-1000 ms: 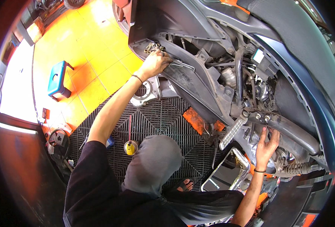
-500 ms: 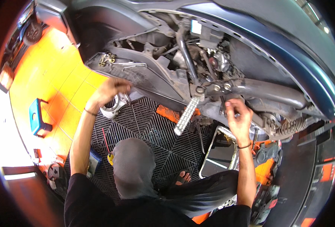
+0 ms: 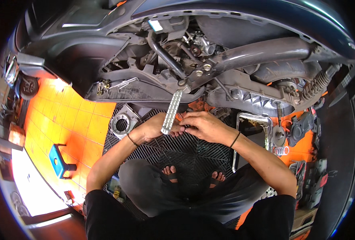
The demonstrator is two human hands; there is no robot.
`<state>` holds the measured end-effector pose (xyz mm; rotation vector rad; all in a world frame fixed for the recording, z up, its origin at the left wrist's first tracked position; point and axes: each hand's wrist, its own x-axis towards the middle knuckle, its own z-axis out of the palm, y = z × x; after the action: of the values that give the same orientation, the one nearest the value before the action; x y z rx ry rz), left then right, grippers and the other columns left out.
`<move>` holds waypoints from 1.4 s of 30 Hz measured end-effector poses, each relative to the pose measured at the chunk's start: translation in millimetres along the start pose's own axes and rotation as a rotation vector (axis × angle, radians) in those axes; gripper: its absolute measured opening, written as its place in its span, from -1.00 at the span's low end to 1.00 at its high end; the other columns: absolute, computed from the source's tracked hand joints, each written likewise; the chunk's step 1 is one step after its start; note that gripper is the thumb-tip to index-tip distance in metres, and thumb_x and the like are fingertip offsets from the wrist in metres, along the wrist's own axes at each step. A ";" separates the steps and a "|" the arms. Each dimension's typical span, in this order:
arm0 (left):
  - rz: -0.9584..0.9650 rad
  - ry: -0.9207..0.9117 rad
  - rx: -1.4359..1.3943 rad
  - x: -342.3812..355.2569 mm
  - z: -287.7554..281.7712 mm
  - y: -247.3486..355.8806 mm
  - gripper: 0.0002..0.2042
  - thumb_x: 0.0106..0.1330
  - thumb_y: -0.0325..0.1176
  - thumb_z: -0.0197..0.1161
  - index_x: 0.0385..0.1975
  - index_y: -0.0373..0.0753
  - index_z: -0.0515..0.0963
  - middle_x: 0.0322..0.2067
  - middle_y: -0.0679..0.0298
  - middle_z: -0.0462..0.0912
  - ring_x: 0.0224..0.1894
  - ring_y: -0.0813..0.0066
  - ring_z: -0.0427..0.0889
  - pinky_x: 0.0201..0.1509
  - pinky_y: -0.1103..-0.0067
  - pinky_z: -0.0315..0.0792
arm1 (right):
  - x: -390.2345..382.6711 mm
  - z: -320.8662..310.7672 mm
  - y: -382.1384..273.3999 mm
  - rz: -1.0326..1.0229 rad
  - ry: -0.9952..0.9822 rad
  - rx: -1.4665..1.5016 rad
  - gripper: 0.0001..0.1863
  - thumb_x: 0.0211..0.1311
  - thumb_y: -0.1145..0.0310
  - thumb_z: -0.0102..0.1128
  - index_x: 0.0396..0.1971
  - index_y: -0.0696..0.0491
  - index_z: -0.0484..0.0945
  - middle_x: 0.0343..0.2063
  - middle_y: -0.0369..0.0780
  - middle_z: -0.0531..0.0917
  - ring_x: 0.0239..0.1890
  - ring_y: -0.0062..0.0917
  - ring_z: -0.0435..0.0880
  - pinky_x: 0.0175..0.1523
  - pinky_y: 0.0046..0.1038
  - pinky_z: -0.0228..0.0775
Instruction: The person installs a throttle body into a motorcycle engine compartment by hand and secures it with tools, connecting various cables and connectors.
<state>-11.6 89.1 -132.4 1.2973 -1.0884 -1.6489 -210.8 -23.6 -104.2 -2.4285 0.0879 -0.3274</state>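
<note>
Both hands meet low in front of a motor scooter's opened side, just below its frame. My left hand [image 3: 155, 126] is closed, its fingers partly hidden behind a ridged metal footpeg [image 3: 172, 113]. My right hand [image 3: 204, 125] comes in from the other side with thumb and fingers pinched together, almost touching the left fingertips. Whatever small thing lies between the fingers, I cannot make it out. Above the hands is the dark frame tube [image 3: 165, 54], with two bolts near its lower end.
A floorboard ledge [image 3: 133, 93] carries hex keys [image 3: 123, 84] and several small bolts [image 3: 102, 87]. On the black grid mat [image 3: 177, 154] lies a round metal housing [image 3: 121, 123]. A metal tray [image 3: 241, 138] stands at right, near a coil spring [image 3: 281, 151]. A blue stool [image 3: 58, 161] stands left.
My left hand has left the floorboard ledge and my right hand has come away from the frame. The two have come together by the footpeg. The view has shifted too.
</note>
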 end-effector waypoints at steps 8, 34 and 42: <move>0.041 0.029 0.103 -8.6 2.9 8.5 -0.75 0.30 -0.27 0.32 -0.28 -0.39 0.62 -0.37 0.22 0.67 -0.35 0.52 0.61 -0.22 0.62 0.50 | -2.1 -5.9 2.9 -0.041 -0.023 -0.036 -0.76 0.08 0.53 0.26 -0.19 0.17 0.57 -0.29 -0.08 0.65 -0.19 -0.16 0.64 -0.07 -0.23 0.48; 0.685 0.760 2.005 106.3 -93.7 146.0 -0.48 0.46 -0.18 -0.04 0.38 -0.14 0.12 -0.05 -0.05 0.59 0.08 0.02 0.51 0.35 0.18 0.15 | -334.1 27.4 112.0 1.021 0.759 -0.416 -0.85 0.09 0.43 0.31 -0.32 0.12 0.65 -0.38 -0.03 0.70 -0.33 -0.16 0.71 -0.21 -0.23 0.56; 0.309 0.754 2.018 109.3 -71.5 157.6 -0.30 0.19 -0.37 0.04 0.42 -0.12 0.06 0.23 0.01 0.38 0.32 0.08 0.29 0.43 0.19 0.02 | -395.7 135.0 193.4 1.333 0.505 -0.548 -0.81 0.11 0.38 0.24 -0.25 0.00 0.65 -0.45 -0.08 0.70 -0.30 -0.19 0.71 0.13 -0.23 0.38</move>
<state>46.0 -78.5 -30.0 2.2141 -2.1625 0.8119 -554.1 -30.0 -411.2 -2.1161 2.0792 -0.2737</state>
